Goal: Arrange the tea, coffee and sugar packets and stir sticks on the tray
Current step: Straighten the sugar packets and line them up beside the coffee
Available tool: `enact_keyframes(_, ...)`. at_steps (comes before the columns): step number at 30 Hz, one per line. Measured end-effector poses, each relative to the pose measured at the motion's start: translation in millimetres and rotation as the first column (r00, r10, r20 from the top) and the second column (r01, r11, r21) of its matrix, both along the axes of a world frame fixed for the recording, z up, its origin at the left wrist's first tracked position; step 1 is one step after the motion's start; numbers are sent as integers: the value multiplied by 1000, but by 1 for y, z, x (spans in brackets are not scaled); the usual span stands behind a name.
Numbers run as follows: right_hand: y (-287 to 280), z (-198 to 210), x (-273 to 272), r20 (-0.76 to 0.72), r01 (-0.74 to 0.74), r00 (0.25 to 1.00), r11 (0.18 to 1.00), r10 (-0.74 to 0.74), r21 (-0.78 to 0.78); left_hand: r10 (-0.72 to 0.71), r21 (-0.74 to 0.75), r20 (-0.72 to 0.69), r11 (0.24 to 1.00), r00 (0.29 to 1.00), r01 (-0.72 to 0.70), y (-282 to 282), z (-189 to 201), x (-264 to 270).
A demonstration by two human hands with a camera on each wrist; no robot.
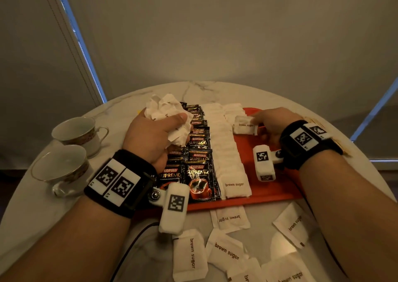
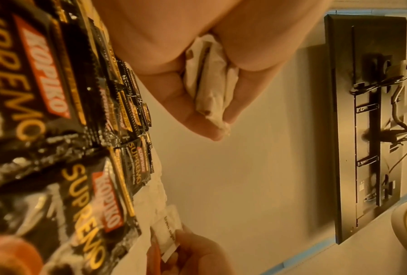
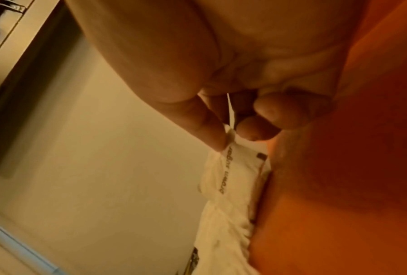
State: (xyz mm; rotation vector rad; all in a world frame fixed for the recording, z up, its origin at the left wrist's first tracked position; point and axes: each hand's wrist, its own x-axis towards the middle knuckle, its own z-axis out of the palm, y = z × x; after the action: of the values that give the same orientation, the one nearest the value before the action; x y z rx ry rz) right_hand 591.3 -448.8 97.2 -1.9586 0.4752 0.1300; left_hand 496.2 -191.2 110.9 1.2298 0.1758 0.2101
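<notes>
An orange tray [image 1: 273, 193] lies on the marble table. Two rows of black Kopiko coffee packets [image 1: 198, 152] fill its left side, beside a row of white brown sugar packets [image 1: 228, 152]. My left hand [image 1: 155, 133] hovers over the coffee rows and grips a bunch of white sugar packets [image 1: 170, 113], also seen crumpled between its fingers as a bunch [image 2: 209, 89]. My right hand [image 1: 271, 122] pinches a single brown sugar packet [image 1: 245, 125] at the top of a second, short sugar row on the tray; the same packet [image 3: 235, 173] shows above the orange tray [image 3: 338, 186].
Two empty teacups [image 1: 75, 131] [image 1: 60, 165] stand at the left of the table. Several loose brown sugar packets [image 1: 228, 251] lie on the table in front of the tray. A black cable [image 1: 133, 243] runs along the near edge. A wall stands behind the table.
</notes>
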Motion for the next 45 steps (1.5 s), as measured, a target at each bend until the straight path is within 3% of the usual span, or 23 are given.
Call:
enact_keyframes(7, 9, 2, 1, 16, -137, 990, 987, 139, -82, -11, 8, -11, 1000, 1000, 11, 0, 0, 1)
enact_keyframes(10, 13, 4, 2, 44, -115, 991, 980, 124, -161, -9, 12, -13, 1000, 1000, 9, 1, 0, 1)
enact_keyframes(15, 15, 5, -1, 128, -14, 992, 1000, 17, -24, -18, 4, -25, 1000, 1000, 18, 2, -1, 1)
enact_keyframes(21, 25, 6, -14, -29, -126, 991, 980, 132, 153, -85, -22, -74, 996, 994, 84, 2, -1, 0)
enact_keyframes(25, 28, 13, -19, 62, -144, 989, 968, 134, 207, -152, -62, -123, 987, 981, 146, 0, 3, -4)
enact_keyframes(29, 45, 22, -33, 251, -376, 917, 884, 311, 277, -230, -75, -92, 972, 969, 223, -4, 6, -10)
enact_keyframes(33, 63, 35, -53, 270, -618, 777, 771, 569, 155, -281, -15, -49, 960, 958, 280, -5, 6, -12)
enact_keyframes(36, 67, 36, -58, 308, -617, 753, 787, 581, 23, -302, 31, -17, 953, 953, 302, -5, 6, -13)
enact_keyframes(41, 66, 36, -56, 378, -573, 787, 805, 487, 155, -389, 107, -22, 915, 921, 389, -6, 3, -15)
enact_keyframes(45, 71, 39, -60, 402, -592, 770, 789, 495, 164, -425, 174, -45, 888, 904, 426, -8, 2, -16)
